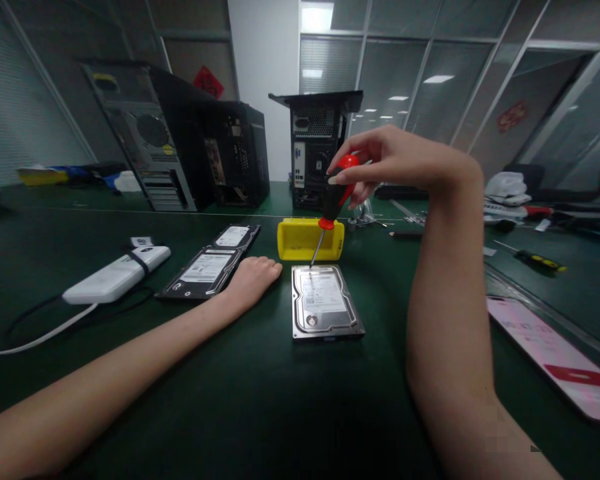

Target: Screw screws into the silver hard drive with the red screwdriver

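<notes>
A silver hard drive [325,301] lies label up on the green table in front of me. My right hand [367,163] grips a red and black screwdriver [334,200] by the top of its handle. The shaft slants down, and its tip meets the far edge of the drive near the left corner. My left hand [256,275] rests on the table as a loose fist, left of the drive and apart from it. Its fingers are curled under, and nothing shows in them. Just behind the drive stands a yellow tray [311,255].
Two more hard drives [205,267] lie beyond my left hand. A white power strip [117,275] with cables is at left. Opened computer cases [173,143] stand at the back. On the right are a phone [555,360] and a black-and-yellow screwdriver [537,261].
</notes>
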A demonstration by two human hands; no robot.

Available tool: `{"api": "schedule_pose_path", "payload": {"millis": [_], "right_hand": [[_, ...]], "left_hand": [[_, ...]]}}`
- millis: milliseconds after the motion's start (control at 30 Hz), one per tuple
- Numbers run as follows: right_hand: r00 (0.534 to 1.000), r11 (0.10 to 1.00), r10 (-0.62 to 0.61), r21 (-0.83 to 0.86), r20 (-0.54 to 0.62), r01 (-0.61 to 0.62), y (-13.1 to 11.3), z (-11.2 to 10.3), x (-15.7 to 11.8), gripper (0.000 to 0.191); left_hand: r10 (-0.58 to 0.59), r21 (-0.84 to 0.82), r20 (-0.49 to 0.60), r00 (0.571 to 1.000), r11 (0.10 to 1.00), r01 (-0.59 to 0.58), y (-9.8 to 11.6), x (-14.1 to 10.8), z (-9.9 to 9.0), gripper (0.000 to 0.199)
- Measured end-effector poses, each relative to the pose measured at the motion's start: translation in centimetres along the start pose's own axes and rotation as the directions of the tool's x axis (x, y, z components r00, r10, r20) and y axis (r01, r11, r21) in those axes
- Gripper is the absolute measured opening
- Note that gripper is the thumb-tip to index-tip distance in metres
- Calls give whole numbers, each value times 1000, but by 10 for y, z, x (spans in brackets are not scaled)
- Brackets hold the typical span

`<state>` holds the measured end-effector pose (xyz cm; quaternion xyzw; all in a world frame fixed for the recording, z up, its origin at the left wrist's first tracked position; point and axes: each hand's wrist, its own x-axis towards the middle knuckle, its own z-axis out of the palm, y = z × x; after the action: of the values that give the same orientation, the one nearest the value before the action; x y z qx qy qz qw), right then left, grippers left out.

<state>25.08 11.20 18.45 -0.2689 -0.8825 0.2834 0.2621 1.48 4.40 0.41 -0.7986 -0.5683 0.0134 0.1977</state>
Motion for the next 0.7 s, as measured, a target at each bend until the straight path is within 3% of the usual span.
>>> {"api": "schedule_pose_path", "payload": {"millis": [167,267,367,533,633,700], "right_hand": [[1000,999,6,49,-24,-5,-3,3,-1,24],[999,999,-19,41,-50,21,-3,7,3,20],[998,999,-38,2,-48,39,-4,12,5,20],[994,991,-96,-84,52,100,-8,13,-13,28],[995,984,-98,-148,-9,96,-12,12,-33,33],[989,983,-101,-164,-111,82,-12,15,-49,33]], "left_hand": [[-13,-96,-87,996,995,4,-1,-14,1,24],[-28,-270,-155,987,963,-15,-2,-28,3,25],[-100,-481,-196,976,877,-7,-3,-41,6,24],[-207,-716,-138,969,697,47,-1,-51,2,23],[-212,-787,-103,972,614,50,1,-52,-3,22],[-209,-818,-88,974,574,49,2,-52,-5,22]]}}
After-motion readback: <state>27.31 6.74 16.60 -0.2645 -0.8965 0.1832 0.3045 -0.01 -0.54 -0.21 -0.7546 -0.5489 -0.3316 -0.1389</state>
